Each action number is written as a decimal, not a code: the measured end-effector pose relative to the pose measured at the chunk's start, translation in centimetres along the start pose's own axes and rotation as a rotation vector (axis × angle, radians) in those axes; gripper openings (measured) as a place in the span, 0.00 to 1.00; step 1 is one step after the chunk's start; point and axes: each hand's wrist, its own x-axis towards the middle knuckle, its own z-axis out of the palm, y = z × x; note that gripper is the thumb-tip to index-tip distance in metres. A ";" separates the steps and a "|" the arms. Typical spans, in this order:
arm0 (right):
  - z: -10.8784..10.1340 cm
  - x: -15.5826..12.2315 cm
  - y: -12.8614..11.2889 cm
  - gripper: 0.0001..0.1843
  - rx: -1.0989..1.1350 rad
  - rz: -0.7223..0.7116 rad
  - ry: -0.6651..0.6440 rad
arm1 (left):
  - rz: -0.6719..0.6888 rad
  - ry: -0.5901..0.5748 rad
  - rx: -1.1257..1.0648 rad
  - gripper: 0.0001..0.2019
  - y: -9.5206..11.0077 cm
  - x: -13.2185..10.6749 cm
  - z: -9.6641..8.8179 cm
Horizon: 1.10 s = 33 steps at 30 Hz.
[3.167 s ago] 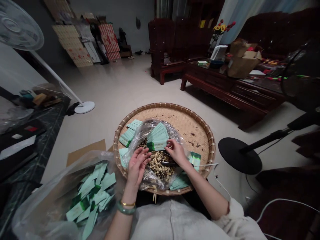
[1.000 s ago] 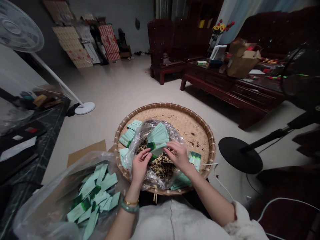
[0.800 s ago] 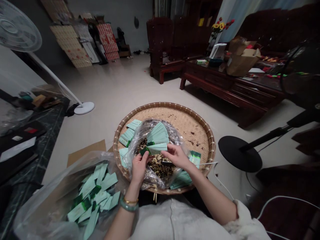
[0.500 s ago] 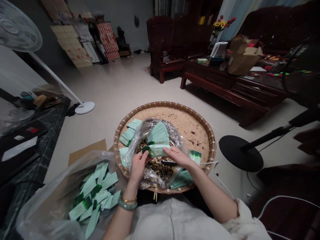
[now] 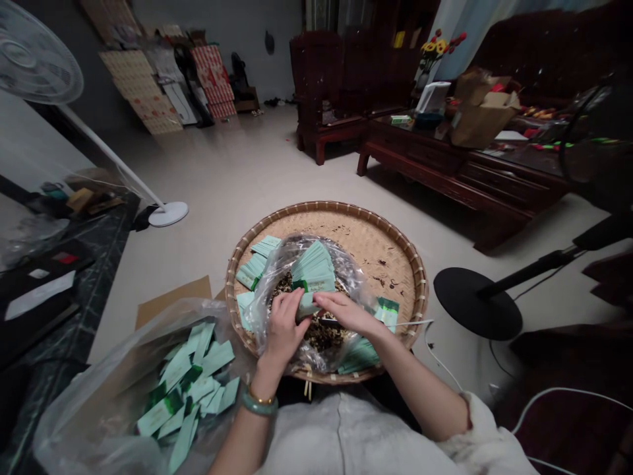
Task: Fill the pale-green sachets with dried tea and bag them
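A round woven bamboo tray point(image 5: 395, 241) sits in front of me. On it lies a clear plastic bag point(image 5: 346, 267) of dried loose bits with a stack of pale green sachets point(image 5: 312, 267) on top. My left hand point(image 5: 285, 324) and my right hand point(image 5: 343, 310) meet over the bag, both pinching one pale green sachet point(image 5: 307, 304) between them. More green sachets point(image 5: 253, 269) lie on the tray's left part, and others point(image 5: 386, 311) lie by my right wrist.
A large clear bag point(image 5: 99, 396) of filled green sachets point(image 5: 190, 389) lies at my lower left on cardboard. A white standing fan point(image 5: 163, 212) is at left, a black fan base point(image 5: 477, 303) at right. Dark wooden furniture point(image 5: 445, 165) lies beyond. White cables point(image 5: 435, 359) trail right.
My right hand took a sachet from the stack and my left hand came up to grip its other end. Both hands have since lowered it towards the loose bits.
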 end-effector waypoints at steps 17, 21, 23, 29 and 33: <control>2.6 0.0 2.4 0.35 -0.861 0.017 -0.006 | -0.162 0.359 -0.012 0.19 -1.2 0.5 -1.0; 3.5 0.8 2.7 0.41 -0.909 0.046 -0.063 | -0.131 0.388 0.010 0.18 -1.5 0.3 -0.9; 3.4 1.1 2.8 0.37 -0.875 0.009 -0.100 | -0.121 0.389 0.009 0.18 -1.5 0.2 -0.9; 3.4 1.7 3.6 0.26 -0.874 -0.103 -0.131 | -0.155 0.350 -0.013 0.18 -1.1 0.4 -1.0; 3.4 2.3 4.0 0.20 -0.860 -0.115 -0.128 | -0.157 0.349 -0.007 0.18 -0.8 0.5 -1.1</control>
